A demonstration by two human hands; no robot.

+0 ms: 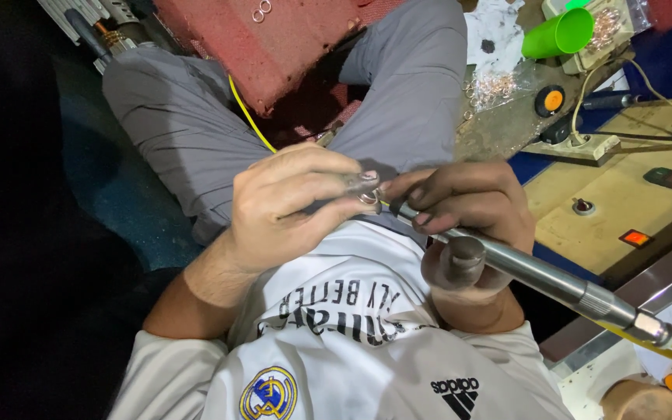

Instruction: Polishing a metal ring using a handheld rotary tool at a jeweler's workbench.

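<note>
My left hand [289, 204] pinches a small metal ring [368, 197] between thumb and fingertips, just above my white shirt. My right hand [468, 210] grips a silver rotary handpiece [530, 272] like a pen, its tip meeting the ring. The handpiece's shaft runs down to the right, ending in a yellow-sleeved cable. Both hands touch at the fingertips over my lap, between my grey-trousered legs.
A red pad [274, 39] with two small rings [261, 11] lies ahead on my lap. A yellow cable [249, 117] crosses it. To the right are a green cup [558, 33], a pile of small rings [495, 85], a power strip [577, 148] and a tan control box [624, 202].
</note>
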